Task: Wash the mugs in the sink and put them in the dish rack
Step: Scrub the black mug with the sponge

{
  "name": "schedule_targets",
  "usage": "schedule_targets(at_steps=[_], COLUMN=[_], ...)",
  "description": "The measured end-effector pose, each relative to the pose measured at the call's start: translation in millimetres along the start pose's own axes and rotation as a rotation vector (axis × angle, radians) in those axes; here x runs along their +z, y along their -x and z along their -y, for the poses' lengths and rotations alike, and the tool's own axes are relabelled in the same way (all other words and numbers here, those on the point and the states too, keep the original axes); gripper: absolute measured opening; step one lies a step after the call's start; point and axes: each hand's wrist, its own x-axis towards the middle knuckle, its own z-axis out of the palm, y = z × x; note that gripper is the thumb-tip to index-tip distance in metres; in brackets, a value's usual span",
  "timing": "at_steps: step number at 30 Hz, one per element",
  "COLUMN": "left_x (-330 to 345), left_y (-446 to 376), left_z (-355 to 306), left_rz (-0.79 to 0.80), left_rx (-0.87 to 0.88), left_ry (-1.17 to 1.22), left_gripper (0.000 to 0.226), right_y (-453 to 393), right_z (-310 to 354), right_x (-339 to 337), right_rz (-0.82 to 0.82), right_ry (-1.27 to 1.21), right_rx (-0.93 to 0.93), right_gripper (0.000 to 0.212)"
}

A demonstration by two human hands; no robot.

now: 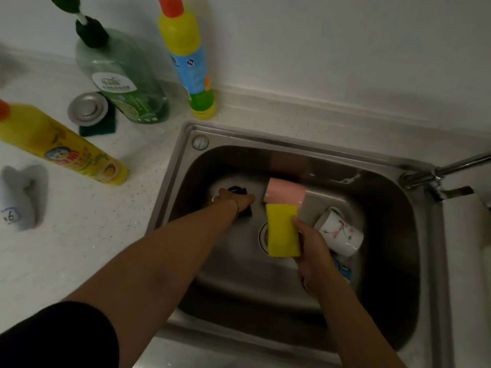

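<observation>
**Both hands down in the sink, mugs lying on its floor**

Left of the sink (pixel 170 166), on the worktop (pixel 79 248), we see a yellow bottle (pixel 63 144) lying tilted, a metal strainer (pixel 87 108) on a dark green pad, a green bottle (pixel 125 78) and an upright yellow bottle (pixel 190 62) near the sink's back-left corner. Inside the sink, our left hand (pixel 233 200) grips a black mug (pixel 243 205) towards the left wall. Beside it a pink mug (pixel 285 193) lies on its side near the back wall. Our right hand (pixel 313 251) holds a yellow sponge (pixel 282 231) over the drain. A white flowered mug (pixel 340 233) lies tipped just right of it, with bare basin floor along the front wall. The tap (pixel 451 167) reaches in from the right rim.
</observation>
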Motion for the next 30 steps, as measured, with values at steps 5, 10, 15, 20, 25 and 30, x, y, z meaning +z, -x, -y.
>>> schedule_targets(at_steps=[5,10,15,20,25,30], left_x=[-12.8,-32.7,-48.7,-65.0,-75.8,-74.2], left_y=[-2.6,13.8,58.2,113.6,149.2,161.0], left_z=[3.6,18.8,33.4,64.8,84.1,76.1], left_rz=[0.072,0.222,0.39,0.639,0.815,0.78], left_rx=[-0.013,-0.006,0.089,0.2,0.316,0.281], left_ry=[0.159,0.444,0.76,1.0,1.041,0.934], left_gripper=[0.106,0.057,0.073,0.09,0.069,0.084], right_y=[8.6,33.8,58.6,96.4,140.1,171.3], right_z=[7.1,17.0,21.9,28.8,32.5,28.3], right_x=[-3.2,1.3,4.6,25.3,35.9,37.6], right_rz=[0.006,0.14,0.323,0.394,0.4,0.27], right_ry=[-0.028,-0.192,-0.244,-0.151,-0.004,0.221], right_rx=[0.041,0.094,0.087,0.029,-0.097,-0.228], right_gripper=[0.041,0.042,0.052,0.048,0.04,0.03])
